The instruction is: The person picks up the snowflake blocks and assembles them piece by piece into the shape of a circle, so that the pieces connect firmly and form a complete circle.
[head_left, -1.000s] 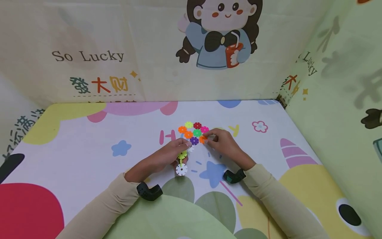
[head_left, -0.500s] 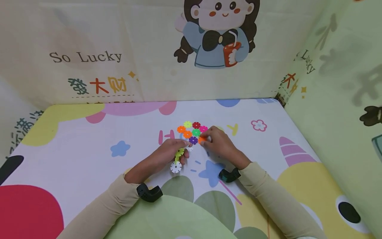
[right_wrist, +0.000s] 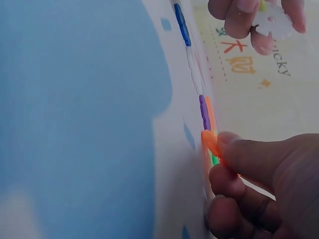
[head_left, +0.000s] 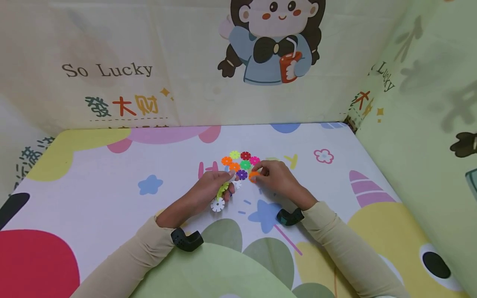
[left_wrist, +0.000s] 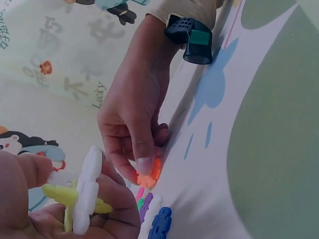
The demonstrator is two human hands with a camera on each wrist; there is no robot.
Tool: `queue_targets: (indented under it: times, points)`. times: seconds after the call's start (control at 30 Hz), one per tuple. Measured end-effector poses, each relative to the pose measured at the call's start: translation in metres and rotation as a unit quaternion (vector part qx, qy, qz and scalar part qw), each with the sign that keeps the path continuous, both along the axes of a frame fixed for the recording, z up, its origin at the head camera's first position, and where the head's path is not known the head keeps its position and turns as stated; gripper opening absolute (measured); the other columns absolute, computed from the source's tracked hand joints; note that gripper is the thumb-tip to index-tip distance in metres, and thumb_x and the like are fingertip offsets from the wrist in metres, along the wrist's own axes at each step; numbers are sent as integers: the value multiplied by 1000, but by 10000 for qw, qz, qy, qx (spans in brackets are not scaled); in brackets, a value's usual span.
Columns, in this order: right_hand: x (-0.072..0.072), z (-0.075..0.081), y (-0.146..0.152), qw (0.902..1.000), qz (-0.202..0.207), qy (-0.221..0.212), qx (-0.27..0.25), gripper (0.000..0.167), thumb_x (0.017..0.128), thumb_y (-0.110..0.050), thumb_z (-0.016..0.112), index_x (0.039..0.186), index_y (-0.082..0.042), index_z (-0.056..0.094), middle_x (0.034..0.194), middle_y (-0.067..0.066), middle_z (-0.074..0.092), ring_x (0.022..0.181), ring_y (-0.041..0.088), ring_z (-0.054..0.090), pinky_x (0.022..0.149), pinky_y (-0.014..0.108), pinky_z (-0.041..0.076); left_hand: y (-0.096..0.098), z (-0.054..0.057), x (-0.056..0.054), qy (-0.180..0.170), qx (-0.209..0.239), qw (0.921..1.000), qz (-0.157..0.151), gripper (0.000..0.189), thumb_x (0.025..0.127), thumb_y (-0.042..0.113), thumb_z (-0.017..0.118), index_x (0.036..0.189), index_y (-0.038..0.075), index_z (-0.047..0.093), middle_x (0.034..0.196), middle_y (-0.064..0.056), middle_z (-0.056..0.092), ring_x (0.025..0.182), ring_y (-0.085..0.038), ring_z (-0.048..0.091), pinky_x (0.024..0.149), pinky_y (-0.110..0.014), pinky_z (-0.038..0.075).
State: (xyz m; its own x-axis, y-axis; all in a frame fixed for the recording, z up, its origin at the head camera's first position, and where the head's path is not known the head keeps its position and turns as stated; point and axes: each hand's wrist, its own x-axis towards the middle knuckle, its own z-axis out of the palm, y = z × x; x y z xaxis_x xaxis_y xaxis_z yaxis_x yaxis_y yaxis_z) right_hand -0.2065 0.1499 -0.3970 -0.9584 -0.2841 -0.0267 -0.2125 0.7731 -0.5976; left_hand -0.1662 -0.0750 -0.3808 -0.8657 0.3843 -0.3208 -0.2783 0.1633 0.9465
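Observation:
My left hand grips a short chain of slotted snowflake discs, with a white disc at its near end and a yellow disc joined above it. Part of another white disc shows at the thumb. The left wrist view shows the white disc and yellow disc crossing at right angles. To the right, my right hand pinches an orange disc between thumb and fingers. In the right wrist view this orange disc is tilted, close by a purple disc.
A cluster of flat discs lies just beyond the hands: purple, green, dark red, pink, yellow and orange. A blue disc lies by the left hand. Printed fabric walls rise behind the table.
The chain in my left hand has swung, its near white disc moving left and slightly away from me. The right hand stays near the same spot, its orange disc now shifted slightly towards me.

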Motion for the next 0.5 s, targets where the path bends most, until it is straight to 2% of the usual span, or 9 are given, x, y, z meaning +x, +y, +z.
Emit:
queue_targets:
  times: [0.23,0.5]
  points:
    - [1,1,2,9997,98,204,-131,21,89,-11,71,110,-10,73,78,0,63,72,18,55,62,27,49,0,1,0,-47,45,9999,110,41,102,31,50,100,-7,65,78,-11,61,64,-18,56,66,-26,48]
    - [5,2,4,9953,312,583,-710,26,88,-13,74,114,-9,73,81,0,69,67,13,61,58,26,52,0,0,-1,-105,-26,9997,212,37,101,29,53,99,-6,67,81,-12,62,67,-18,57,65,-25,49]
